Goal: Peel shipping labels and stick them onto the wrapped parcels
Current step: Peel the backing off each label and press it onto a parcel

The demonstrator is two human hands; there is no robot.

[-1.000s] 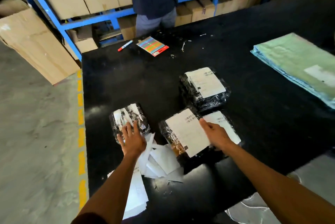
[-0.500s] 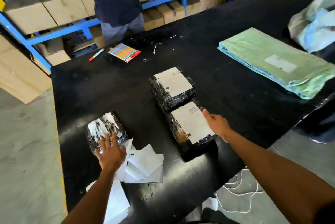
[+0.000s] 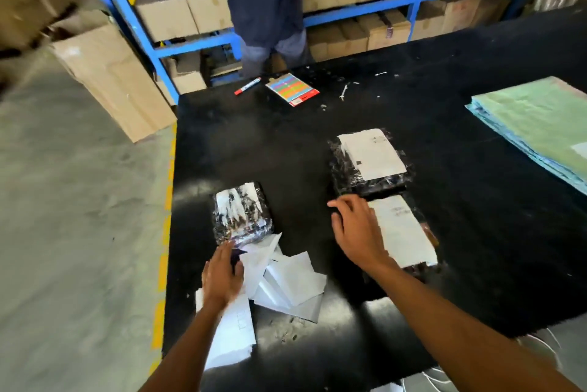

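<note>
Left hand [image 3: 222, 277], fingers flat and relaxed, rests on loose label sheets [image 3: 286, 283] at lower centre. Right hand [image 3: 357, 232], fingers spread, presses the near labelled parcel [image 3: 403, 232]. Unlabelled parcel [image 3: 241, 212] lies centre-left on the black table [image 3: 286, 150].

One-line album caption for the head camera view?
Right hand rests on a labelled parcel; left hand reaches into loose label sheets.

Grey concrete floor [image 3: 79, 217], blue shelving [image 3: 355, 8] with cardboard boxes [image 3: 184, 13], black table [image 3: 476, 248].
</note>
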